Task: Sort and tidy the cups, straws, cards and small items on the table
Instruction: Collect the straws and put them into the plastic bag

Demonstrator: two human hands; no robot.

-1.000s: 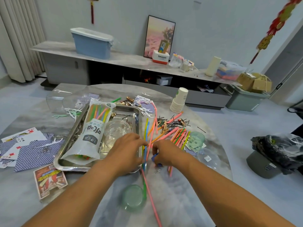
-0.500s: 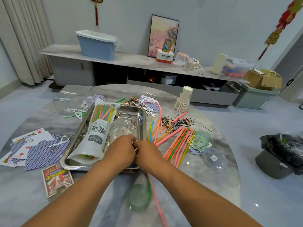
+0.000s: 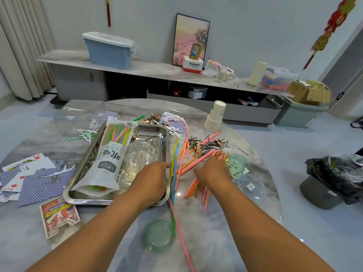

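- L hand (image 3: 151,178) sits over the near-right corner of the steel tray (image 3: 115,201), back of hand up, fingers pointing toward the blue/yellow/green straws (image 3: 173,169) just beside the tray's right rim; fingertips hidden, so can't tell if it grips anything.
- R hand (image 3: 213,170) lies palm-down on the heap of loose straws (image 3: 196,188) (pink, orange, green), fingers spread fairly flat; looks like pressing rather than pinching, but the underside is out of view.
- Tray holds a white bag of straws (image 3: 110,158), lying lengthwise w/ its open end toward the person, plus clear plastic cups (image 3: 140,154) beside it.
- Stack of paper cups (image 3: 215,116) stands at the far right of the round table (image 3: 216,232), well apart from both hands.
- Green plastic cup (image 3: 236,165) just right of the R hand; another green cup (image 3: 159,235) on its side near the table's front edge, a long pink straw (image 3: 181,234) next to it.
- Playing cards (image 3: 29,175) scattered at far left, card box (image 3: 59,214) nearer the front.
- Black hairpins (image 3: 210,144) strewn beyond the straw heap.
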